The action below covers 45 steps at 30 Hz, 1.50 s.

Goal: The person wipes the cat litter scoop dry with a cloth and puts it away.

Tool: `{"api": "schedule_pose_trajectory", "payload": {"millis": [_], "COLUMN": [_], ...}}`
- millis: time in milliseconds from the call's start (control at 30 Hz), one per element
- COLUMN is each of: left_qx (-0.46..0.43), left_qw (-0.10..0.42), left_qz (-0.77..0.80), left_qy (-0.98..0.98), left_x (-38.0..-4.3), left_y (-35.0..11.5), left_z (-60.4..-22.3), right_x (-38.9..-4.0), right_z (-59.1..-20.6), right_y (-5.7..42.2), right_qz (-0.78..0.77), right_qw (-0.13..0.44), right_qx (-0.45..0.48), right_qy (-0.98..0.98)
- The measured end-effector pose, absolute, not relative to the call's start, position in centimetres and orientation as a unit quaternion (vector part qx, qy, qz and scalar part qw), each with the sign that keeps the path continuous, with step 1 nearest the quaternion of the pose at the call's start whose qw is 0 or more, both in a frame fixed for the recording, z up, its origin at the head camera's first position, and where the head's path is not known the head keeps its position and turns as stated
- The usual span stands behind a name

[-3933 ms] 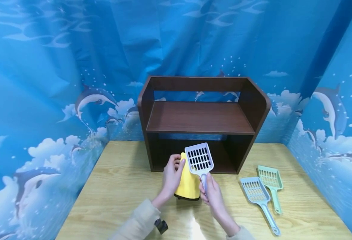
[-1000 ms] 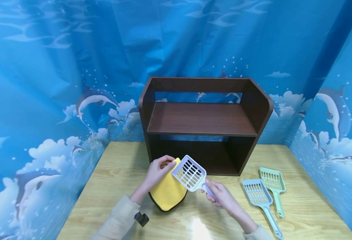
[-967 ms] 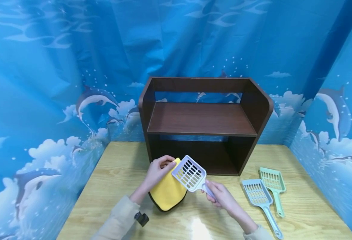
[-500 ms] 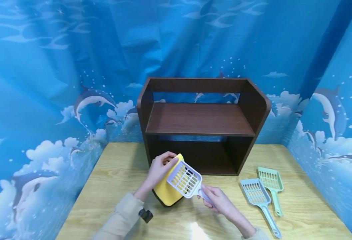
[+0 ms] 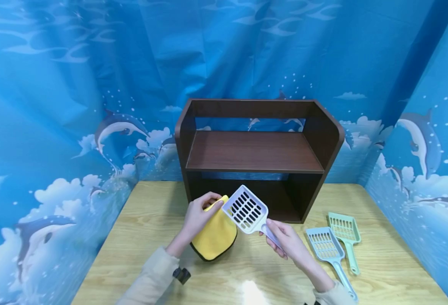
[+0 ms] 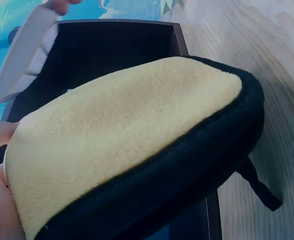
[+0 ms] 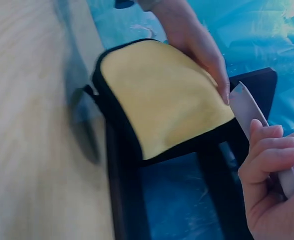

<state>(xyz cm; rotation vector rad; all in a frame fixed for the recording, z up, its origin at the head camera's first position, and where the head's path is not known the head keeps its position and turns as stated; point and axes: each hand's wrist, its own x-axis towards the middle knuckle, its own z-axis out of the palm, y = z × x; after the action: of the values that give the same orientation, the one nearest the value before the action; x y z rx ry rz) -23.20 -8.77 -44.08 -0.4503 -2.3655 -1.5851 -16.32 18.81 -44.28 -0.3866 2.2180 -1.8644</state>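
Observation:
My left hand point(image 5: 198, 216) pinches the upper end of a yellow cloth point(image 5: 214, 233) with black edging, which hangs above the table. In the left wrist view the cloth point(image 6: 122, 120) shows a dark underside and a black loop at one corner. My right hand point(image 5: 286, 241) grips the handle of a pale lilac litter scoop point(image 5: 246, 209), its slotted head tilted up to the left. The head's left corner is close to the cloth's top; whether they touch I cannot tell. In the right wrist view the scoop point(image 7: 249, 110) appears edge-on beside the cloth point(image 7: 161, 95).
Behind the hands stands a dark brown two-level shelf point(image 5: 254, 150) on the wooden table point(image 5: 147, 220). To the right lie a blue litter scoop point(image 5: 326, 245) and a green litter scoop point(image 5: 343, 226), heads close together. A blue dolphin-print curtain point(image 5: 132, 63) surrounds the table.
Over the last half second the lilac litter scoop has moved up and right, off most of the cloth. Compared with the oldest frame, the left hand and cloth are farther left.

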Motion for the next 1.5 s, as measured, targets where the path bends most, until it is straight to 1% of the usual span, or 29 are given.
{"api": "schedule_pose_trajectory", "payload": {"millis": [300, 567, 767, 900, 1133, 1267, 1500], "left_qx": [-0.172, -0.171, -0.171, -0.171, -0.164, -0.160, -0.177], "left_qw": [0.172, 0.167, 0.167, 0.165, 0.167, 0.167, 0.187], "left_qz": [-0.497, -0.484, -0.484, -0.486, -0.498, -0.499, -0.487], "left_qy": [-0.833, -0.842, -0.842, -0.841, -0.835, -0.835, -0.834], "left_x": [-22.4, -21.9, -21.5, -21.3, -21.0, -20.8, -20.6], "left_y": [-9.3, -10.0, -10.3, -10.6, -10.9, -11.1, -11.2], "left_z": [-44.2, -44.3, -44.4, -44.5, -44.5, -44.4, -44.4], "right_x": [-17.9, -19.8, -21.4, -22.7, -25.2, -27.1, -30.0], "right_z": [-41.0, -38.4, -36.2, -34.5, -31.9, -31.0, -30.1], "right_y": [18.0, 16.7, 15.5, 14.8, 13.3, 12.5, 11.0], "right_qz": [-0.643, -0.654, -0.668, -0.685, -0.682, -0.676, -0.666], "right_qw": [0.043, -0.008, -0.020, 0.000, 0.063, 0.100, 0.136], "right_qx": [-0.124, -0.151, -0.163, -0.162, -0.166, -0.170, -0.145], "right_qy": [0.754, 0.741, 0.725, 0.710, 0.710, 0.711, 0.719]}}
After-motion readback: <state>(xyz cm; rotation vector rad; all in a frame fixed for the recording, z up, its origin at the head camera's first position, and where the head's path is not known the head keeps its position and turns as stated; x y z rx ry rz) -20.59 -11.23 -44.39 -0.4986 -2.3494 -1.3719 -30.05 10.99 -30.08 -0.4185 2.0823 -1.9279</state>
